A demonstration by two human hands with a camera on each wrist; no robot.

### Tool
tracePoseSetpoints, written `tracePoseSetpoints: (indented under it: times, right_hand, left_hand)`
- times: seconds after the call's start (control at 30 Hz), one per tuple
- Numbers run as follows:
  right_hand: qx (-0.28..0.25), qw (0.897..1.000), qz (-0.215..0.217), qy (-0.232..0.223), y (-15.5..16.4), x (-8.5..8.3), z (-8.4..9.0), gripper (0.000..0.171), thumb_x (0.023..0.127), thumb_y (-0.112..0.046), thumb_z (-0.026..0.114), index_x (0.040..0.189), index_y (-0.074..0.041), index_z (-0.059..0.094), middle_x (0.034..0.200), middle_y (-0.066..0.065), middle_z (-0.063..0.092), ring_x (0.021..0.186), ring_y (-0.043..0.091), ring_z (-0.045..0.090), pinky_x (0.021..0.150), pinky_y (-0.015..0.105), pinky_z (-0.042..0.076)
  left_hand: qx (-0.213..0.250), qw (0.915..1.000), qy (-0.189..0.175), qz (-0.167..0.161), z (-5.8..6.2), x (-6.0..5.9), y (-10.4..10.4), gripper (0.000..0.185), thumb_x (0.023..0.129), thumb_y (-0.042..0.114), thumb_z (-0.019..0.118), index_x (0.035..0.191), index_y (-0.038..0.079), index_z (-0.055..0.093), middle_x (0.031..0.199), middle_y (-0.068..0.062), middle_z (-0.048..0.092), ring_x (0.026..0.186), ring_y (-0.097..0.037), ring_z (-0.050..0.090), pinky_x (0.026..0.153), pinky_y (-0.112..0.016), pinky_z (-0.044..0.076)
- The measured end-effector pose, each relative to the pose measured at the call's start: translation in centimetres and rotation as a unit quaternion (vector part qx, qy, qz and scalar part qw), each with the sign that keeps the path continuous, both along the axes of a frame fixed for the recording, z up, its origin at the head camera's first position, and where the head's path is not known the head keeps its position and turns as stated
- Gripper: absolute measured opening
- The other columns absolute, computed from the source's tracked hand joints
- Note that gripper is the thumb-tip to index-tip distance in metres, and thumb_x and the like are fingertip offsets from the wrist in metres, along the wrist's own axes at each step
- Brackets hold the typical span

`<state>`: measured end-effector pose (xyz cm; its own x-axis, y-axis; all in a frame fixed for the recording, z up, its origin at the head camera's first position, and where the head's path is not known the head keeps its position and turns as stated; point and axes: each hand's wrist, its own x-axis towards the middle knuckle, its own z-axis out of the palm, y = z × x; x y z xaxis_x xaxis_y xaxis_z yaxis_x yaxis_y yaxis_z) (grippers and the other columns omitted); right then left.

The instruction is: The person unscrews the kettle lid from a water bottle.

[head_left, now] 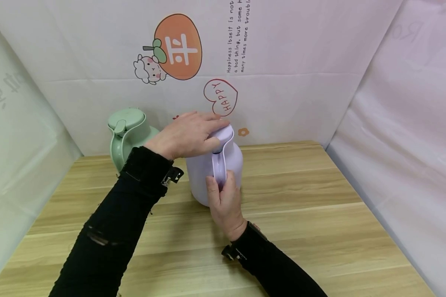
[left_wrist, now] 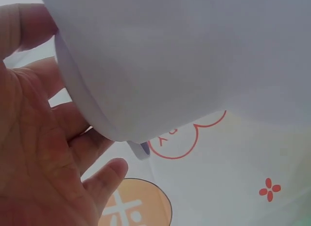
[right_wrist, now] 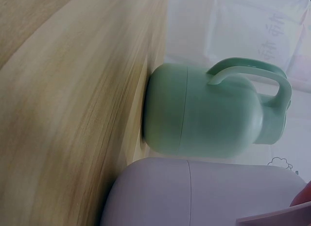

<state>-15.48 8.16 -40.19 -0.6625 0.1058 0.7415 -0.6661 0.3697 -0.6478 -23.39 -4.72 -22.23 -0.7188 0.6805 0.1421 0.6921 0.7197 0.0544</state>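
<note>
A lavender thermal jug [head_left: 200, 177] stands upright on the wooden table. My right hand [head_left: 224, 202] grips its handle [head_left: 219, 165], with the thumb on the near side. Over the lid [head_left: 223, 134] lies my left hand [head_left: 191, 134], its fingers stretched across the top and the thumb at the near edge. The left wrist view shows this hand's spread fingers [left_wrist: 68, 119] against the lid's rim, while a small spout [left_wrist: 140, 149] juts out beside them. Of the right hand, only a fingertip at the edge shows in the right wrist view.
Left of the lavender jug, a pale green jug [head_left: 128, 123] of the same shape stands near the back, partly hidden by my left arm. White printed cloth [head_left: 301, 82] hangs behind and on both sides of the wooden table [head_left: 297, 214].
</note>
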Motion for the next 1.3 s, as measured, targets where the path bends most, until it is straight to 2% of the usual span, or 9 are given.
tracePoseSetpoints:
  times: [0.17, 0.4, 0.73, 0.97, 1.3]
  right_hand:
    - [-0.002, 1.000, 0.003, 0.000, -0.03, 0.04, 0.09, 0.048, 0.110, -0.045, 0.047, 0.106, 0.002, 0.050, 0.083, 0.012, 0.055, 0.072, 0.022, 0.057, 0.061, 0.032, 0.047]
    - [-0.004, 1.000, 0.001, -0.004, -0.04, 0.11, 0.12, 0.045, 0.110, -0.042, 0.050, 0.105, 0.002, 0.051, 0.083, 0.012, 0.056, 0.072, 0.022, 0.057, 0.062, 0.033, 0.047]
    - [-0.004, 1.000, -0.005, -0.001, -0.07, 0.14, 0.14, 0.046, 0.110, -0.044, 0.049, 0.105, 0.002, 0.052, 0.085, 0.013, 0.057, 0.074, 0.023, 0.059, 0.063, 0.034, 0.049]
    - [-0.008, 1.000, -0.001, -0.003, -0.05, 0.13, 0.08, 0.047, 0.109, -0.045, 0.050, 0.106, 0.002, 0.052, 0.086, 0.014, 0.059, 0.076, 0.025, 0.060, 0.065, 0.036, 0.050]
    - [-0.007, 1.000, 0.000, -0.009, -0.05, 0.18, 0.16, 0.044, 0.110, -0.042, 0.051, 0.107, 0.002, 0.052, 0.087, 0.014, 0.060, 0.076, 0.025, 0.062, 0.065, 0.036, 0.050]
  left_hand:
    - [0.001, 1.0000, 0.001, 0.003, 0.30, 0.15, 0.03, 0.057, 0.100, 0.039, 0.046, 0.154, 0.023, 0.053, 0.159, -0.002, 0.050, 0.139, -0.026, 0.053, 0.118, -0.047, 0.035]
    - [0.026, 0.9996, 0.004, 0.007, 0.17, 0.05, 0.07, 0.056, 0.096, 0.038, 0.051, 0.149, 0.023, 0.058, 0.149, -0.003, 0.060, 0.123, -0.024, 0.060, 0.103, -0.043, 0.047]
    - [0.036, 0.9988, -0.005, 0.032, 0.12, 0.03, 0.27, 0.057, 0.096, 0.045, 0.052, 0.149, 0.024, 0.059, 0.147, -0.005, 0.061, 0.130, -0.028, 0.057, 0.106, -0.046, 0.046]
    - [0.044, 0.9978, -0.002, 0.050, 0.00, 0.08, 0.46, 0.058, 0.095, 0.049, 0.055, 0.147, 0.026, 0.061, 0.138, -0.008, 0.064, 0.121, -0.028, 0.058, 0.096, -0.045, 0.049]
    - [0.040, 0.9961, 0.000, 0.079, -0.02, 0.26, 0.68, 0.056, 0.095, 0.054, 0.054, 0.145, 0.030, 0.062, 0.135, -0.007, 0.063, 0.119, -0.029, 0.055, 0.088, -0.046, 0.049]
